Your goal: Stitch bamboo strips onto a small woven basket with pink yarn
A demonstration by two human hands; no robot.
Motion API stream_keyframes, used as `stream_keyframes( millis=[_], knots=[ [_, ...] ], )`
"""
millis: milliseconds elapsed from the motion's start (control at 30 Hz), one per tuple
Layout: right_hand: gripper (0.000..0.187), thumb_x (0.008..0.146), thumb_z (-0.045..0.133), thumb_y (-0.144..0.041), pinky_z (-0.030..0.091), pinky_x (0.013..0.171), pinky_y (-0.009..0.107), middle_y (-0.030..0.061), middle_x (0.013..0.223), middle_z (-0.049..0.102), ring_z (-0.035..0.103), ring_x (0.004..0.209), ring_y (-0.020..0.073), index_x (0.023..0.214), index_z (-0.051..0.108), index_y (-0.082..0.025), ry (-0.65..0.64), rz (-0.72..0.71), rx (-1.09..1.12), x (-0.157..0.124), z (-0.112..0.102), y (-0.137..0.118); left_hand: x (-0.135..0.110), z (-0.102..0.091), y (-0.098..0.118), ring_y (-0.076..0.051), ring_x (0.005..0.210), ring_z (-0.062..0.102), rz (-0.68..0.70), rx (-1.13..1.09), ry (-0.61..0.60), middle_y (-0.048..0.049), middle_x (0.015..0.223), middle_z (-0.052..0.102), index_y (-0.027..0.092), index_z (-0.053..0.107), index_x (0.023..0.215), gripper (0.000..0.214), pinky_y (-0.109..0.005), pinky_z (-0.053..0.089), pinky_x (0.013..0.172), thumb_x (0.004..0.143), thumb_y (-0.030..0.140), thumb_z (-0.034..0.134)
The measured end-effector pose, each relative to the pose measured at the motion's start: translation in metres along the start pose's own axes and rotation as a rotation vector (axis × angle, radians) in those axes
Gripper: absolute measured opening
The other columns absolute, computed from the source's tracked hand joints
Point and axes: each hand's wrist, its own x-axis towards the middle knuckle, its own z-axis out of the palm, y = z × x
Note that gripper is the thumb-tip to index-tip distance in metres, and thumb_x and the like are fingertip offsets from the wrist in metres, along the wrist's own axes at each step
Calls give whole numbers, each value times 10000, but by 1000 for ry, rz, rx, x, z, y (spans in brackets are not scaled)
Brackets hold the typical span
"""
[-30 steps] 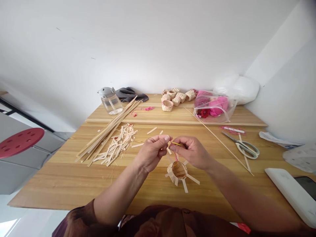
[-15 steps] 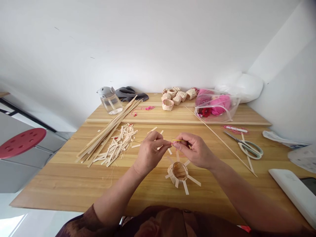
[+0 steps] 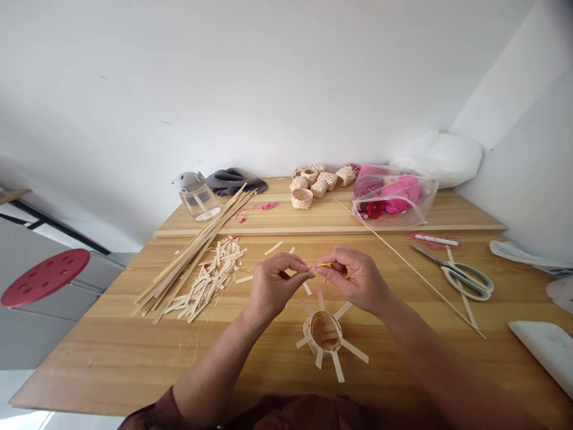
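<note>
our left hand and right hand pinch a thin yellow strip between them above the light wooden counter, near a small pale woven basket with splayed strips; a white wall rises behind us, beyond a round red stool.

One spoked basket, roughly seven other woven baskets.

- the whole view tipped, so the desk sat lower in the frame than a moment before
- the brown shirt nearly slid off the bottom edge
- the woven basket dropped lower in shot too
- left hand and right hand came down, with the yellow strip lower between them
</note>
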Motion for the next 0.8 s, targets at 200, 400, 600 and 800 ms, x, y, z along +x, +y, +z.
stream_keyframes(
  millis=[200, 400, 600, 800],
  knots=[
    [173, 921, 656, -327, 392, 566, 262, 11, 720, 617, 483, 610, 113, 897, 739, -177, 42, 115, 104, -3, 5, 13, 11, 6, -10, -132, 728, 584, -30, 4, -146, -45, 833, 659, 243, 817, 863, 112, -227, 408, 573, 818, 341, 786],
    [181, 898, 679, -330, 389, 554, 256, 10, 696, 610, 465, 588, 106, 886, 762, -169, 76, 150, 139, -2, 10, 18, 20, 8, -10, -106, 685, 495, -78, 37, -171, -12, 779, 556, 217, 775, 723, 141, -210, 320, 515, 731, 334, 853],
    [182, 875, 711, -348, 393, 571, 260, 11, 685, 603, 474, 604, 111, 889, 794, -187, 81, 165, 169, -4, 12, 21, 20, 15, -9, -103, 695, 503, -122, 6, -184, -9, 795, 551, 168, 668, 624, 241, -199, 329, 514, 705, 290, 859],
    [200, 829, 741, -366, 378, 532, 252, -21, 628, 508, 432, 565, 99, 817, 759, -168, 86, 268, 251, -6, 14, 21, 18, 17, -11, -111, 716, 554, -151, -49, -180, -27, 848, 628, 170, 684, 650, 203, -190, 329, 502, 690, 262, 860]
  ],
)
